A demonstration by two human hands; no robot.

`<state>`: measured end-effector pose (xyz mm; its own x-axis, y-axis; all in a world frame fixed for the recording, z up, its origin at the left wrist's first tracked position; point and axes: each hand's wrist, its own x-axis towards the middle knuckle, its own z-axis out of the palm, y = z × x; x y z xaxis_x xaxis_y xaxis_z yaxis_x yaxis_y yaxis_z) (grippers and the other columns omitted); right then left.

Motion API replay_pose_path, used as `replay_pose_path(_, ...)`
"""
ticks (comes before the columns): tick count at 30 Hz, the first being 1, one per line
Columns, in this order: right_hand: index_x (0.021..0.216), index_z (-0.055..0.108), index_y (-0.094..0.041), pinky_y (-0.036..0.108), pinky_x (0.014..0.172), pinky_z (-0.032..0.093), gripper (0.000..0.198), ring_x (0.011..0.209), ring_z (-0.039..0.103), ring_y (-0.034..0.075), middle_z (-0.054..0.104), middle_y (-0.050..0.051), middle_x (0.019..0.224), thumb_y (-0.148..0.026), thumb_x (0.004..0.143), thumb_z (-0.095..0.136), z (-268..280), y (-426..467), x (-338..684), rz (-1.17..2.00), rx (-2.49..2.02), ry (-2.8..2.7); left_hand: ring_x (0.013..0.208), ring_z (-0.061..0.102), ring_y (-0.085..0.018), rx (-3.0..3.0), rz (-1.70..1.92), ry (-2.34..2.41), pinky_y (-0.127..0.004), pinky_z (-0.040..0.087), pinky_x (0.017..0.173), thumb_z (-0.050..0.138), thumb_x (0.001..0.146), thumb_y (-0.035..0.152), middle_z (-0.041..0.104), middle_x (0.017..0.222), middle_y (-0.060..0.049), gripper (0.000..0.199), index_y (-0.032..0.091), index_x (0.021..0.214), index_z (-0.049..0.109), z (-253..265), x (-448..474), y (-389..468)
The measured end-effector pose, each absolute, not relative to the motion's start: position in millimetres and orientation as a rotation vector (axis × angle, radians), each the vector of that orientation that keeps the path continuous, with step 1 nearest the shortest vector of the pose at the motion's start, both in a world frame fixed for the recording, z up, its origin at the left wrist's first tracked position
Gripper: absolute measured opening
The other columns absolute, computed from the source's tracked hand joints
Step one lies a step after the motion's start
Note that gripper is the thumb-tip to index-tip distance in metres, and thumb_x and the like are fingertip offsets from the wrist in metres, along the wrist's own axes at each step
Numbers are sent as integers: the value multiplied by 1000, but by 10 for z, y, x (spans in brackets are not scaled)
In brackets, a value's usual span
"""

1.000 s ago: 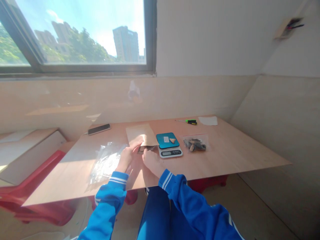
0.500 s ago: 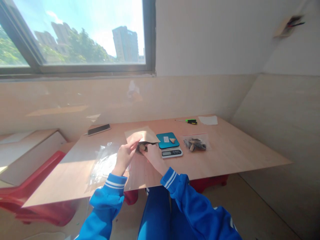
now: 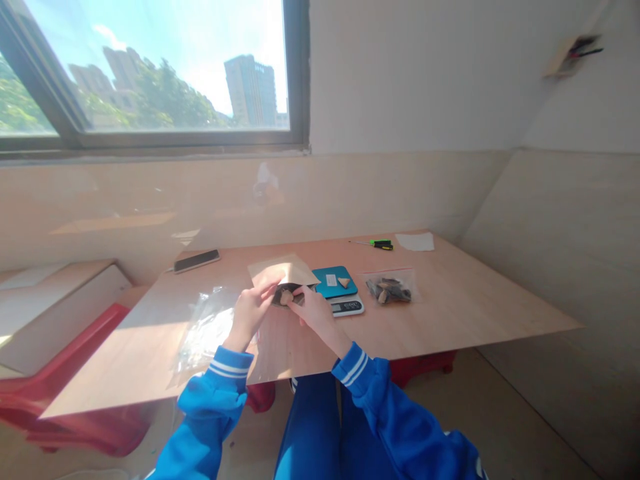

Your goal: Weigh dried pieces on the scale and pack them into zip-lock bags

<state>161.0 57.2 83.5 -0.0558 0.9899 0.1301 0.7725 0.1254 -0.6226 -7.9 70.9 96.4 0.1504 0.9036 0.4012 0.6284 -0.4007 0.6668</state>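
We take the scale (image 3: 336, 288) as our landmark. Just left of it, our left hand (image 3: 253, 308) pinches the near edge of the kraft bag (image 3: 283, 272) and holds its mouth lifted, while our right hand (image 3: 313, 312) closes its fingertips on a small brown piece (image 3: 285, 297) right at that dark opening. A second ago the bag lay flat on the board (image 3: 470, 300) with both hands pressed low on its edge; now the mouth is raised and gaping, and the right hand has slid a little toward the scale with the piece at the lip. We judge from this that the bag has been opened and the piece sits at its mouth; whether it is going in or coming out we cannot tell.

On the scale's blue plate lie a white tag and a tan chip (image 3: 343, 282). Right of the scale lies a clear pouch (image 3: 389, 288) of dark bits; beyond it, a screwdriver (image 3: 379, 244). Left of the scale, past the hands, lie crumpled clear bags (image 3: 207, 325), and farther back a phone (image 3: 197, 260).
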Motion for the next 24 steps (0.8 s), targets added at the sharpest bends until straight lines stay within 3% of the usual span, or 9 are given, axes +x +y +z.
replay_pose_path(5,130,51,-24,21,62,44,41,78,71,19,68,-1,52,-22,89,51,878,614,1612,495,-1666,-2179,101,69,-24,2093,1090,1442,-31,53,86,51,85,30,72,111,-5,35,22,113,69,908,-55,688)
replay_pose_path(8,126,56,-22,22,65,46,36,80,72,20,71,3,60,-21,90,51,908,654,1593,409,-1733,-2280,100,69,-24,2102,1079,1454,-32,53,85,51,85,30,72,111,-6,35,22,114,69,889,-46,672)
replay_pose_path(11,117,61,-18,28,70,49,28,89,71,25,75,12,82,-22,92,51,906,671,1564,301,-1799,-2261,99,69,-25,2098,1090,1434,-33,53,86,51,85,30,73,109,-6,35,21,114,69,881,-43,670)
replay_pose_path(15,113,61,-15,31,71,50,29,91,70,28,73,18,96,-33,93,51,870,653,1560,203,-1834,-2243,99,69,-24,2086,1104,1410,-33,54,86,52,85,31,73,109,-4,36,23,116,68,877,-46,680)
replay_pose_path(20,112,61,-19,27,66,47,35,87,70,24,74,11,94,-44,88,57,888,589,1632,178,-1748,-2164,101,69,-24,2087,1104,1435,-32,53,86,52,84,28,72,111,-4,36,23,116,68,907,-56,691)
replay_pose_path(24,105,66,-24,22,56,40,34,69,66,16,71,2,73,-50,86,56,941,521,1753,452,-1580,-2009,101,69,-23,2070,1110,1431,-32,53,88,52,84,28,73,110,-3,35,24,115,69,943,-69,707)
